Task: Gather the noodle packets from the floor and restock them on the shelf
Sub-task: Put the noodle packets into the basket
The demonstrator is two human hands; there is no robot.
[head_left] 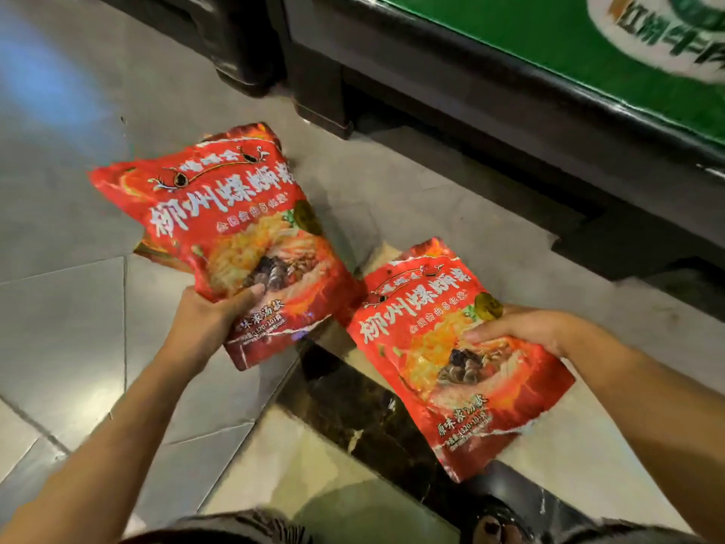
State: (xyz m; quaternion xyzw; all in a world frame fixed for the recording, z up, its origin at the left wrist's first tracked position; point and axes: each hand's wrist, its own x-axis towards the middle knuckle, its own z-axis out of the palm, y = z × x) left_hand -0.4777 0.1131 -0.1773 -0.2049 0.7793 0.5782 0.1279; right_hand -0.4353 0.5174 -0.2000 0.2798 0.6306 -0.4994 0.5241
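Noodle packets (235, 182) are being held in both hands, apparently clear of the floor (59, 308). The left hand (208, 320) is gripping a red packet (231, 237) at ten o'clock, its fingers (251, 292) curling over the face. A lower packet (157, 253) is peeking out beneath, probably stacked so one hand is carrying several. The right hand (521, 327) is pinching a second red packet (451, 386) at four o'clock by its side edge. Both bags are looking sealed, their contents hidden. A black unit base (431, 131) with a green panel (510, 53) is running across one o'clock; no shelf boards are showing.
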